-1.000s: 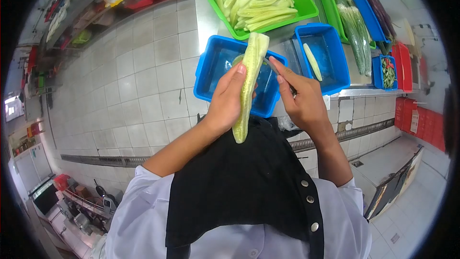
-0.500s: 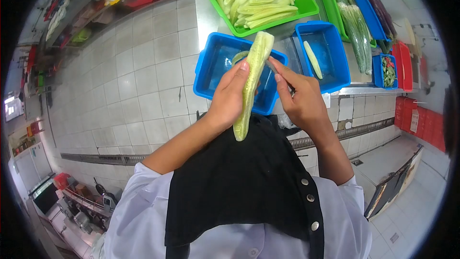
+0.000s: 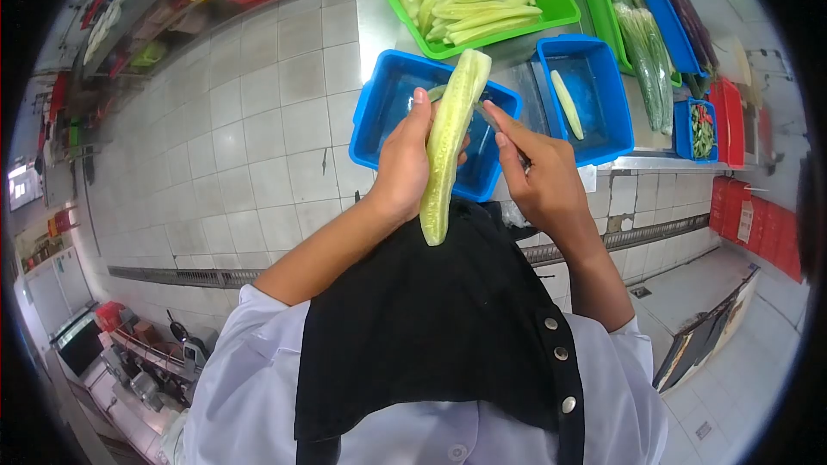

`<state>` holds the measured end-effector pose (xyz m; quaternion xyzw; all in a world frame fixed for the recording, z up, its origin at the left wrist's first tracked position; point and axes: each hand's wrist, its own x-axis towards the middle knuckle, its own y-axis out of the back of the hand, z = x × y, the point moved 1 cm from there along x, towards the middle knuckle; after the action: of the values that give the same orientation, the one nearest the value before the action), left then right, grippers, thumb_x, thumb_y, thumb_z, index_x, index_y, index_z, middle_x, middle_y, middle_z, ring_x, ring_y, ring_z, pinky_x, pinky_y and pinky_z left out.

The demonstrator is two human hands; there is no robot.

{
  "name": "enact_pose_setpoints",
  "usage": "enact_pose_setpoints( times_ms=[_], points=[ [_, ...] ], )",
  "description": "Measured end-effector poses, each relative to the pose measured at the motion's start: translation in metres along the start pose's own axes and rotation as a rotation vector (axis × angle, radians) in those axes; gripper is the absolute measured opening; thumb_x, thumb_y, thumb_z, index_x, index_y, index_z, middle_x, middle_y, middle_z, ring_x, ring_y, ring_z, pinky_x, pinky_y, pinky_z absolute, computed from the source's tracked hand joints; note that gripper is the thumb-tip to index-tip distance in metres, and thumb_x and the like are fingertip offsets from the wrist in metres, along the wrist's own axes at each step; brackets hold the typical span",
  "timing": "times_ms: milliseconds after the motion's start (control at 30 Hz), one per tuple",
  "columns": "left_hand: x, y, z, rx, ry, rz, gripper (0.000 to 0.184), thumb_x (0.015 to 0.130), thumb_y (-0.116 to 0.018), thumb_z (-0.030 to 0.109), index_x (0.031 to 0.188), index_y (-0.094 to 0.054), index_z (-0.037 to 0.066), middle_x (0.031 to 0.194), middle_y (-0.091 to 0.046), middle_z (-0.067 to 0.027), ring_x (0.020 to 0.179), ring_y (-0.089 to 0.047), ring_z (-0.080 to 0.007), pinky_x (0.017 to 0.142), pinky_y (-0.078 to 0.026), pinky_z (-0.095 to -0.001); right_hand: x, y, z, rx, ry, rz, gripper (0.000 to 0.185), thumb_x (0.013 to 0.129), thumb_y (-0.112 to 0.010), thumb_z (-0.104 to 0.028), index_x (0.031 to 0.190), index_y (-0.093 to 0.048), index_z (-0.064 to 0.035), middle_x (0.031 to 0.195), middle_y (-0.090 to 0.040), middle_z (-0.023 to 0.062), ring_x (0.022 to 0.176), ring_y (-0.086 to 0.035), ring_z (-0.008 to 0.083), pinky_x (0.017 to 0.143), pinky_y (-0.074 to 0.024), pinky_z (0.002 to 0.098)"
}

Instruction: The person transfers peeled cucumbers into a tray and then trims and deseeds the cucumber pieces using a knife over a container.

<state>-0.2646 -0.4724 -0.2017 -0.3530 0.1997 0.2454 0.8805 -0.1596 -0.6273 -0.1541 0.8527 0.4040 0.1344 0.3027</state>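
Observation:
A long, pale green cucumber half (image 3: pixel 446 155) lies lengthwise along my left hand (image 3: pixel 408 155), its seedy cut face up. My left fingers curl beneath it while the thumb points up beside it. In my right hand (image 3: pixel 543 176) is a slim metal tool (image 3: pixel 488 117), pinched with the forefinger along it; its tip meets the cucumber's right edge near the far end. The grip hides most of the tool, so its exact kind cannot be made out. Under both hands stands a blue bin (image 3: pixel 372 112) with a pale green strip (image 3: pixel 437 92) partly visible behind the cucumber.
A green tray (image 3: pixel 564 13) piled with cut cucumber pieces (image 3: pixel 478 0) stands at the back. To the right, another blue bin (image 3: pixel 616 120) holds one pale piece (image 3: pixel 566 105). Beyond are whole green vegetables (image 3: pixel 646 69), purple eggplants (image 3: pixel 692 26) and a small blue basket (image 3: pixel 695 139).
My left thumb has lifted off the cucumber's face and now points up beside it. The cucumber has shifted slightly up and left. My right hand keeps the tool at its edge.

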Motion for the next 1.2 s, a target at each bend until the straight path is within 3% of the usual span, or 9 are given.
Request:
enact_pose_setpoints(
  times_ms=[67, 400, 600, 667, 1200],
  points=[
    [0.005, 0.006, -0.007, -0.018, -0.045, 0.017, 0.061, 0.113, -0.043, 0.055, 0.125, -0.064, 0.000, 0.095, -0.067, -0.0114, 0.081, -0.064, -0.0168, 0.075, -0.055, -0.0320, -0.001, -0.003, 0.000, 0.045, 0.030, -0.003, 0.036, 0.100, -0.065, -0.007, 0.136, -0.070, -0.0034, 0.104, -0.074, 0.0299, 0.086, -0.074, 0.0429, 0.076, -0.0568, 0.0455],
    [0.008, 0.006, -0.004, -0.023, 0.014, 0.024, 0.055, 0.113, -0.045, 0.051, 0.120, -0.066, 0.000, 0.093, -0.066, -0.0110, 0.079, -0.063, -0.0168, 0.074, -0.054, -0.0319, -0.007, -0.010, 0.005, -0.003, 0.096, -0.048, 0.038, 0.099, -0.067, -0.006, 0.137, -0.070, -0.0053, 0.099, -0.075, 0.0266, 0.085, -0.075, 0.0419, 0.073, -0.0570, 0.0462],
    [0.011, 0.010, -0.003, -0.079, 0.053, -0.111, 0.054, 0.114, -0.041, 0.048, 0.136, -0.065, 0.005, 0.105, -0.066, -0.0061, 0.088, -0.059, -0.0130, 0.078, -0.052, -0.0303, -0.009, -0.012, 0.011, -0.043, 0.186, -0.036, 0.039, 0.098, -0.069, -0.005, 0.137, -0.070, -0.0058, 0.096, -0.076, 0.0258, 0.084, -0.075, 0.0419, 0.072, -0.0575, 0.0472],
    [0.009, 0.005, 0.003, -0.101, 0.041, -0.178, 0.057, 0.115, -0.034, 0.043, 0.149, -0.058, 0.006, 0.115, -0.065, -0.0005, 0.091, -0.055, -0.0096, 0.080, -0.048, -0.0283, -0.010, -0.012, 0.012, -0.052, 0.198, -0.045, 0.039, 0.098, -0.069, -0.005, 0.137, -0.071, -0.0062, 0.096, -0.076, 0.0256, 0.083, -0.075, 0.0415, 0.073, -0.0579, 0.0476],
    [0.013, 0.011, -0.001, -0.033, 0.062, -0.213, 0.053, 0.114, -0.038, 0.040, 0.150, -0.057, 0.006, 0.134, -0.064, -0.0006, 0.101, -0.056, -0.0096, 0.089, -0.049, -0.0299, -0.016, -0.016, 0.019, -0.047, 0.275, -0.140, 0.042, 0.098, -0.067, -0.005, 0.140, -0.067, -0.0062, 0.098, -0.076, 0.0240, 0.083, -0.075, 0.0405, 0.073, -0.0583, 0.0483]
  ],
)
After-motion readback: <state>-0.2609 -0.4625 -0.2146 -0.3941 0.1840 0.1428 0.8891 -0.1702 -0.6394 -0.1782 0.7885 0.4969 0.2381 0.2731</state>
